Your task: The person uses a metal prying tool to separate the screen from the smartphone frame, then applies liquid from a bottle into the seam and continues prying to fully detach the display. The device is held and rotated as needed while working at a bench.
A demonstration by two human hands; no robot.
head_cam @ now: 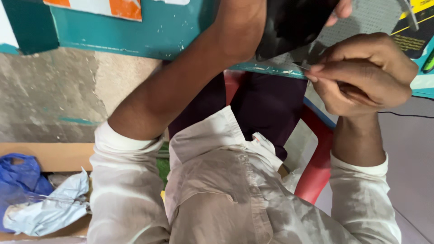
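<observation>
The flat, glossy black slab, probably a phone or small tablet (291,25), sits at the edge of the teal-painted worktable (149,31), clasped by the left hand (253,22), whose fingers wrap round its far side. It looks stiff, light, smooth enough to slip and likely fragile, so holding it by its edges seems safest. The right hand (361,74) pinches a thin metal tool (302,66), fingertips pressed together, its tip at the slab's lower edge. The slab's top and most of the left hand's fingers are hidden; the tool's tip is hard to make out.
</observation>
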